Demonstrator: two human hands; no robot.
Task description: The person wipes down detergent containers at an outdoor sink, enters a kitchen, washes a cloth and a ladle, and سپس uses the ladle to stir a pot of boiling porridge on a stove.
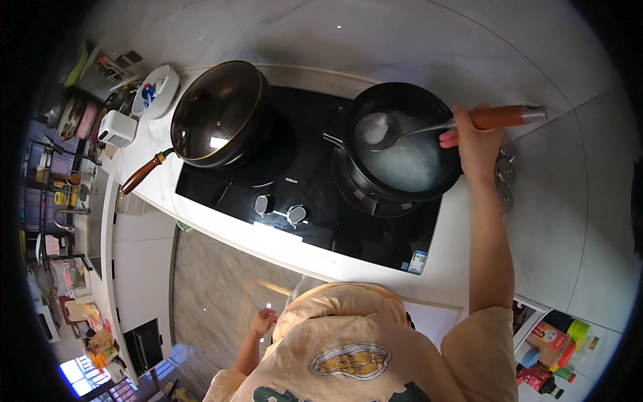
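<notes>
My right hand (477, 135) grips the wooden handle of a metal ladle (427, 129). The ladle's bowl is over the left part of a black pot (404, 196), with cloudy, whitish liquid (409, 163) in the pot and in the bowl. The pot stands on the right burner of a black glass gas hob (311, 206). My left hand (263, 321) hangs low beside my body, away from the hob; its fingers look curled and I see nothing in it. Left of the pot is a wok with a glass lid (221, 115) and a wooden handle.
Two control knobs (296, 214) sit at the hob's front. A white basin (161, 90) and a small white appliance (117, 128) stand on the counter at the left. Bottles and jars (550, 346) fill an open drawer at the lower right. A tiled wall rises behind the hob.
</notes>
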